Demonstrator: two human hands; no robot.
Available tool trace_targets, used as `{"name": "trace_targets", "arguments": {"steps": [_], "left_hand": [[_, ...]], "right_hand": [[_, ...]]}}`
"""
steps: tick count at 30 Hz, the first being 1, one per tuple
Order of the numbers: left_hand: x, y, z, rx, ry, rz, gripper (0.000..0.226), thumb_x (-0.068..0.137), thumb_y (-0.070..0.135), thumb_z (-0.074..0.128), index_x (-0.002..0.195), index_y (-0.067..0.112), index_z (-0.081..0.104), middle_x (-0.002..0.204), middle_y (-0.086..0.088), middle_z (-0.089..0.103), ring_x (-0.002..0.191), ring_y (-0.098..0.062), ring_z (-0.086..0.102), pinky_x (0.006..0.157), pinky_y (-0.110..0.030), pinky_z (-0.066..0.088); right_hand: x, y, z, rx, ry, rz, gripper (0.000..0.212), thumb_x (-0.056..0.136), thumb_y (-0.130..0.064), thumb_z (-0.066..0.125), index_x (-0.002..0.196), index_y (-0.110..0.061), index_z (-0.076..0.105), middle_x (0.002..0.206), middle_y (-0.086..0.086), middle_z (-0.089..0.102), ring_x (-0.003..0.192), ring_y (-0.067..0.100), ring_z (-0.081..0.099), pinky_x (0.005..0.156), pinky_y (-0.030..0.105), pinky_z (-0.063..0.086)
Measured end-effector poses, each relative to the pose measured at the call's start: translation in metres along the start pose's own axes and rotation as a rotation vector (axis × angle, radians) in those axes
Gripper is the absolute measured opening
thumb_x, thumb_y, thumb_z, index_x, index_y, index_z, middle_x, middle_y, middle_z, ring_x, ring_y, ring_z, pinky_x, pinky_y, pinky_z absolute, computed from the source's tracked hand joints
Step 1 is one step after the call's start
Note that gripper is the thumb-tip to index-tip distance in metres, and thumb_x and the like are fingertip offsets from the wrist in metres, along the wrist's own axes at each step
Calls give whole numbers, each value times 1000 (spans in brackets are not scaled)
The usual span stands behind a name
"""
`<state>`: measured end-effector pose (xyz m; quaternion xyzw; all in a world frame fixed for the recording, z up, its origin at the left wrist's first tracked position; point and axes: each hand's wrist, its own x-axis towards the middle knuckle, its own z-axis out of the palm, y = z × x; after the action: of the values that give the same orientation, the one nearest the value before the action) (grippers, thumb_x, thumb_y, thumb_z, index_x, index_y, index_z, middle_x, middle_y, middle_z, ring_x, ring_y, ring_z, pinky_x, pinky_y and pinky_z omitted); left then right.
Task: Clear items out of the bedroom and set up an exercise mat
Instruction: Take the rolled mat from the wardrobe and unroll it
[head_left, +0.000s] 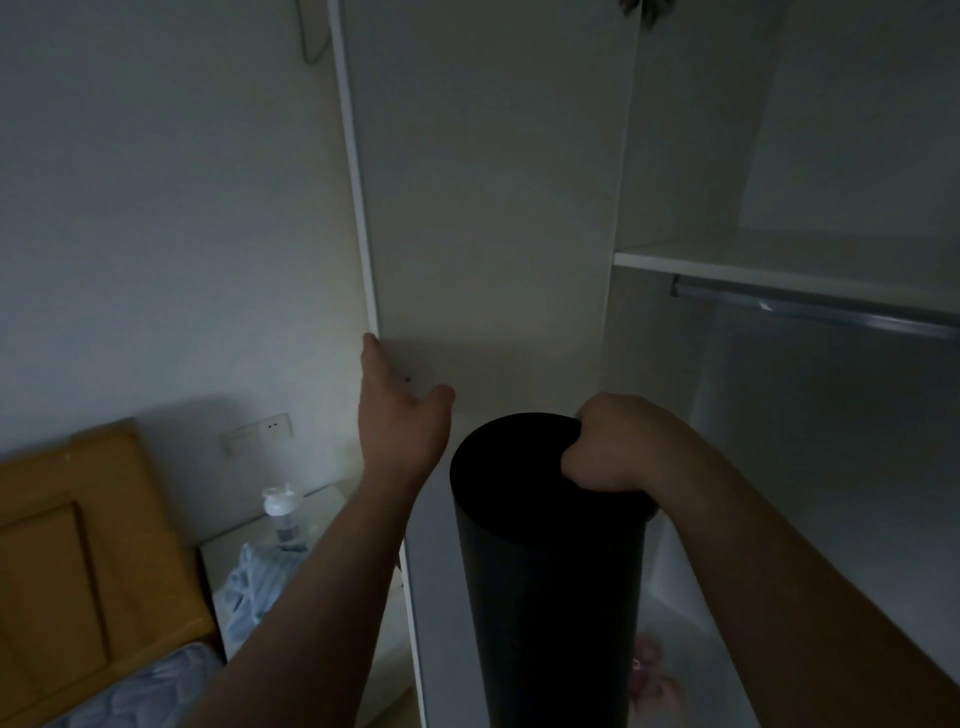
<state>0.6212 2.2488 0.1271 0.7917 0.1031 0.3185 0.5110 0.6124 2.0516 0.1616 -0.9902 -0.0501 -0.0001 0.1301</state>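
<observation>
A rolled black exercise mat stands upright in front of me, its round top end facing the camera. My right hand grips the mat's upper right rim with curled fingers. My left hand is stretched out flat against the white wardrobe door, with its fingers reaching round the door's left edge and the thumb spread to the right. The room is dim.
The open wardrobe holds a white shelf with a metal hanging rail under it, and something pink on its floor. At lower left stand a wooden headboard, blue bedding, and a nightstand with a bottle and cloth.
</observation>
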Motion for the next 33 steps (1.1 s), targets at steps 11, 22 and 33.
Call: {"name": "trace_targets", "arguments": {"steps": [11, 22, 33], "left_hand": [[-27, 15, -22, -43, -1, 92, 18, 76, 19, 60, 93, 25, 64, 84, 15, 71, 80, -9, 68, 77, -42, 58], [-90, 58, -5, -331, -230, 46, 25, 83, 27, 78, 106, 20, 77, 93, 6, 78, 84, -13, 75, 86, -41, 60], [-130, 131, 99, -190, -917, 299, 49, 90, 30, 68, 138, 29, 57, 137, 10, 60, 126, -4, 55, 114, -34, 39]], "right_hand": [[-25, 13, -13, 25, -51, -10, 47, 64, -33, 55, 104, -13, 69, 108, 9, 68, 89, 24, 67, 68, 23, 47], [-79, 53, -43, 27, -51, 81, 45, 75, -28, 59, 115, -10, 69, 109, 13, 66, 83, 25, 59, 59, 17, 37], [-143, 133, -63, 18, 79, 360, 15, 77, -24, 63, 79, -8, 64, 66, 1, 47, 62, 18, 53, 60, 22, 42]]}}
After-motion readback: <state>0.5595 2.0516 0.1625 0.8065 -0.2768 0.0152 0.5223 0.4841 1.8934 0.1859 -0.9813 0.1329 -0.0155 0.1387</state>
